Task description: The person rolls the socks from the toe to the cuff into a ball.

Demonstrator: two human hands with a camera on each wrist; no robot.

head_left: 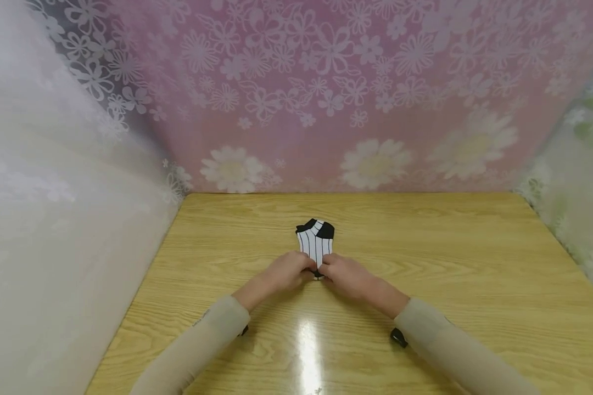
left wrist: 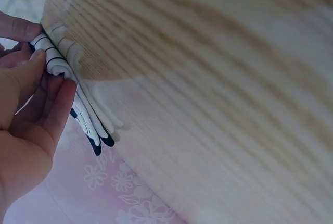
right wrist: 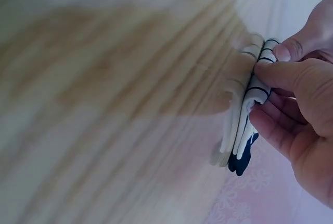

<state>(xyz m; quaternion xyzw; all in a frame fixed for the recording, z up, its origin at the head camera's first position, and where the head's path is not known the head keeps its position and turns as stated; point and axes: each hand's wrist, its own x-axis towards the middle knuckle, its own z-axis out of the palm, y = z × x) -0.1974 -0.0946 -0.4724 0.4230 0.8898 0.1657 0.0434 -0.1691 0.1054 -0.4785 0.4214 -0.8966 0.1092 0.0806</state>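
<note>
A pair of white ankle socks (head_left: 314, 244) with thin black stripes and black heels lies stacked on the table, cuffs toward the far wall. At its near end, my left hand (head_left: 290, 270) pinches the left side and my right hand (head_left: 348, 275) pinches the right side. In the left wrist view, the near end of the socks (left wrist: 53, 59) is curled over between thumb and fingers. The right wrist view shows the same curled end of the socks (right wrist: 258, 89) under my right thumb, with the layers lying along the tabletop behind it. The hands almost meet.
The wood-grain table (head_left: 425, 236) reaches back to a pink flowered cloth wall (head_left: 296, 109). Pale sheets hang at the left (head_left: 69, 219) and right (head_left: 583, 181). Dark wrist camera parts (head_left: 399, 337) show under the sleeves.
</note>
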